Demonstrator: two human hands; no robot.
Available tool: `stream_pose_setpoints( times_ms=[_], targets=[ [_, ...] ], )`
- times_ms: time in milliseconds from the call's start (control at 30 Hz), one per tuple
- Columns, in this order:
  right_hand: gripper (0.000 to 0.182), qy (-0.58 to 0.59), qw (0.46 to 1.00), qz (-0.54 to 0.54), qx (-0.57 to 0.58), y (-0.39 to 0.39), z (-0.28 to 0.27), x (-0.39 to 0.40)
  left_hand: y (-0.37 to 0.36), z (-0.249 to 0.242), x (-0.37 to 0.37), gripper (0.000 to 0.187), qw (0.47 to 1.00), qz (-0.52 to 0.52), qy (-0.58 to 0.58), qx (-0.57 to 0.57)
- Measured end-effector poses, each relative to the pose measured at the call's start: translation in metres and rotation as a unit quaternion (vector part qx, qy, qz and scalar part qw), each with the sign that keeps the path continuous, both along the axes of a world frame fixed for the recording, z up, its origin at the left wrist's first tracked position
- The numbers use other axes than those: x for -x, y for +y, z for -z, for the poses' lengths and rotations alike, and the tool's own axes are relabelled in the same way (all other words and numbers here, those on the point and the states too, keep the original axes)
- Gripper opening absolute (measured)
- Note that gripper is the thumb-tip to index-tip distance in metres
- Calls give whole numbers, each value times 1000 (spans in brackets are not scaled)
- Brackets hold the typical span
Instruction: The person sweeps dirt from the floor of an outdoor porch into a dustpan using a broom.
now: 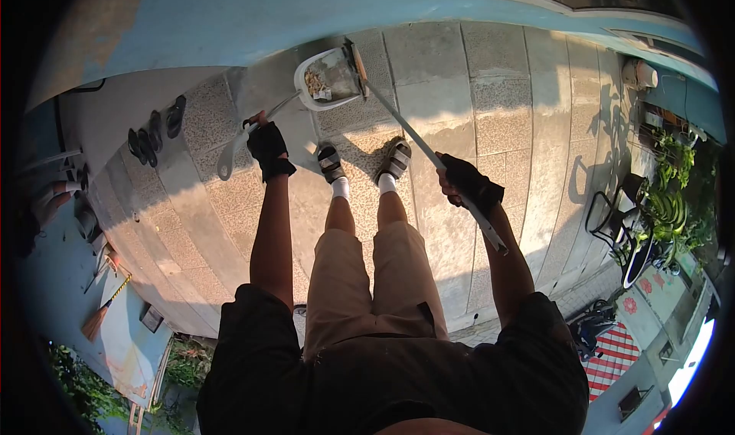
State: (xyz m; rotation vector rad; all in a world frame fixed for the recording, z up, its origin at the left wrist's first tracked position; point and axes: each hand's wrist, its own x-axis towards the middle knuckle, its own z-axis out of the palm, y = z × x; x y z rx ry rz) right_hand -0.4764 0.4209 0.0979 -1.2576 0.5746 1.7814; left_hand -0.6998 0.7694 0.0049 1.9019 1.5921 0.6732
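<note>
Around a dustpan handle (243, 139) the gloved left hand (269, 148) was clenched; the right hand (467, 181) gripped a broom stick (429, 153). Ahead of both feet, the white dustpan (329, 79) held debris on paving (475, 91).

Person wears a black short-sleeved top, tan knee-length shorts, white socks with grey-and-black strapped sandals, and black fingerless gloves on left hand (268, 146) and right hand (465, 181), forearms bare.

Sandals (155, 133) lie on the tiled pavement (490, 91), potted plants (674, 198) stand beside a chair (612, 221).
</note>
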Motion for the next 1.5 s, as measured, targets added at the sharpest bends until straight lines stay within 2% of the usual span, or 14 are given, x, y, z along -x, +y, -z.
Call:
stream_pose_setpoints(
  times_ms=[133, 167, 200, 233, 433, 633, 767, 967, 1033, 1167, 1267, 1333, 1400, 1500],
  targets=[
    [29, -17, 998, 24, -49, 21, 60, -15, -12, -7, 20, 28, 997, -49, -28, 47],
    [28, -45, 998, 5, -35, 26, 77, -28, -15, -9, 20, 31, 998, -56, 14, 38],
    [28, -11, 996, 58, -69, 27, 87, -38, -16, -9, 22, 34, 996, -62, 57, 28],
    [28, 24, 988, 112, -104, 28, 90, -45, -13, -5, 25, 34, 996, -61, 59, 29],
    [29, -53, 995, 86, -25, 10, 61, -40, -10, -6, 27, 38, 991, -59, 117, 29],
    [31, -43, 992, 94, -67, -23, 23, -26, -15, -23, 18, 37, 992, -48, 118, 19],
    [33, 15, 989, 98, -114, -10, 49, -17, -14, -15, 14, 36, 995, -49, 88, 15],
    [28, 90, 955, 248, -131, -1, 90, -31, -21, -16, -9, 36, 998, -27, 51, -14],
    [28, 70, 957, 226, -170, -13, 79, -23, -23, -13, -16, 36, 999, -24, 26, -14],
    [33, 44, 961, 254, -103, -42, 56, -16, -26, -11, -35, 36, 998, 9, 42, -37],
    [34, 13, 961, 266, -72, -56, 4, -12, -30, -17, -50, 36, 997, 51, 56, -29],
    [28, -38, 961, 268, -60, -70, -11, 0, -30, -23, -59, 37, 996, 76, 33, -20],
    [34, -72, 959, 273, -37, -80, -32, 7, -35, -29, -63, 38, 994, 104, 10, -2],
    [45, -131, 958, 252, 47, -83, -35, 11, -22, -28, -76, 24, 988, 144, 23, 48]
  ],
)
